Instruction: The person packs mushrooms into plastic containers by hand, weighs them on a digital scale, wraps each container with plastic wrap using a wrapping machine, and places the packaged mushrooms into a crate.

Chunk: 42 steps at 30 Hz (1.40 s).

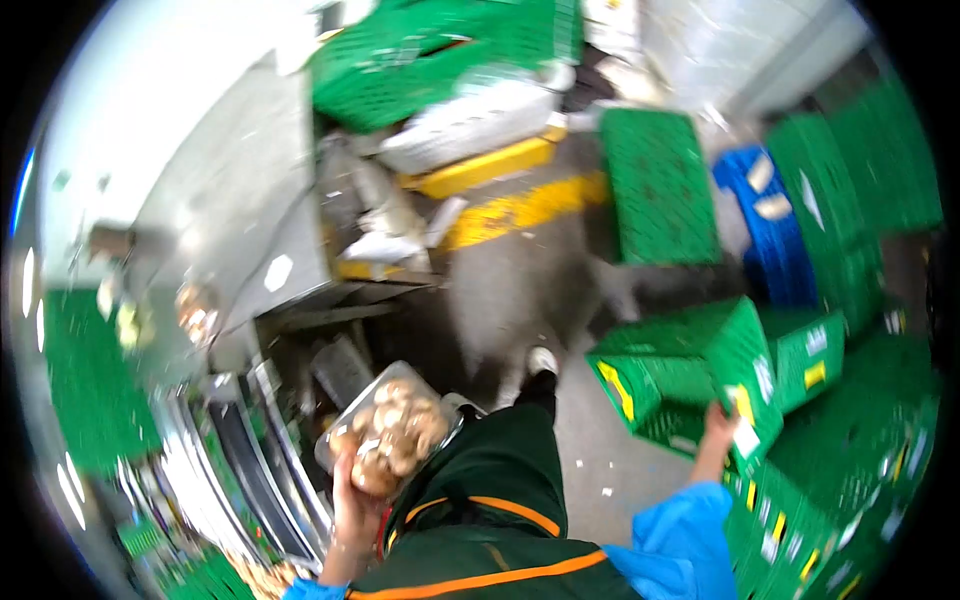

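My left hand [352,508] is closed on the near edge of a clear plastic tray of brown mushrooms [393,425], held beside my left leg. On the other side, my right hand [716,432] grips the rim of a green crate [690,350], which is tipped on its side with its opening toward me. Yellow and white labels show on that crate. Another green crate [808,350] is right behind it. The picture is blurred by motion.
A metal table [240,190] is at the left, with machine rollers [240,450] nearer me. Stacked green crates [850,440] line the right. A green crate [660,185] and a blue crate [775,230] stand farther ahead, past a yellow floor line [520,212].
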Available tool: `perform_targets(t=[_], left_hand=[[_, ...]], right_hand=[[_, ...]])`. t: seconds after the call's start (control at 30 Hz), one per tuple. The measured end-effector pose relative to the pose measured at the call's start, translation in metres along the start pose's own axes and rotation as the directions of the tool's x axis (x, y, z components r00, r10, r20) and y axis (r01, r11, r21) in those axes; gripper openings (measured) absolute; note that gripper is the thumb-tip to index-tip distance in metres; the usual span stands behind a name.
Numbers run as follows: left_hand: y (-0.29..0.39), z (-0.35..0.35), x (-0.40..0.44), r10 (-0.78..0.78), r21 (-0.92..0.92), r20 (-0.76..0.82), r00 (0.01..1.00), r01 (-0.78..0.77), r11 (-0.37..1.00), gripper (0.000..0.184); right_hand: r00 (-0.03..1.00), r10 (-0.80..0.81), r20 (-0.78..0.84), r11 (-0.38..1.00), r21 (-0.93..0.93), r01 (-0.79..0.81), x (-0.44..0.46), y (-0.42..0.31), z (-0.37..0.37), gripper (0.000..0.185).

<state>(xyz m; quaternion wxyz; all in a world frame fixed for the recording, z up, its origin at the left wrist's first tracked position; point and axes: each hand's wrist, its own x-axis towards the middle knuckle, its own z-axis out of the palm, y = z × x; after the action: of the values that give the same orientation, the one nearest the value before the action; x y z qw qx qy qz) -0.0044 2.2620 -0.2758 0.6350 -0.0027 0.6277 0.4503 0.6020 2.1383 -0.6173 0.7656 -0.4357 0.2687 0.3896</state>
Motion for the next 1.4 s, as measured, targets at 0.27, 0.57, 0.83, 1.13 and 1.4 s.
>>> perform_targets(t=[0.27,0.57,0.83,1.13,1.4], left_hand=[[0.125,-0.054,0.014,0.462,-0.350,-0.117,0.879,-0.472,0.809,0.048],[0.366,-0.234,0.090,0.522,-0.638,-0.249,0.816,-0.544,0.546,0.041],[0.470,-0.347,0.220,0.456,-0.587,-0.332,0.826,-0.559,0.585,0.035],[0.471,-0.443,0.284,0.342,0.714,-0.566,0.750,0.239,0.658,0.044],[0.489,-0.371,0.301,0.560,0.929,-0.134,0.818,0.300,-0.216,0.067]], right_hand=[[0.844,-0.219,0.490,0.942,-0.121,0.314,-0.093,-0.095,0.177,0.037],[0.531,-0.212,0.820,0.792,-0.174,0.585,-0.361,0.068,0.415,0.035],[0.234,0.002,0.972,0.848,-0.125,0.515,-0.570,0.254,0.561,0.030],[-0.028,0.477,0.879,0.831,-0.440,0.341,-0.661,0.478,0.661,0.024],[-0.098,0.735,0.671,0.665,-0.685,0.298,-0.695,0.613,0.674,0.020]])
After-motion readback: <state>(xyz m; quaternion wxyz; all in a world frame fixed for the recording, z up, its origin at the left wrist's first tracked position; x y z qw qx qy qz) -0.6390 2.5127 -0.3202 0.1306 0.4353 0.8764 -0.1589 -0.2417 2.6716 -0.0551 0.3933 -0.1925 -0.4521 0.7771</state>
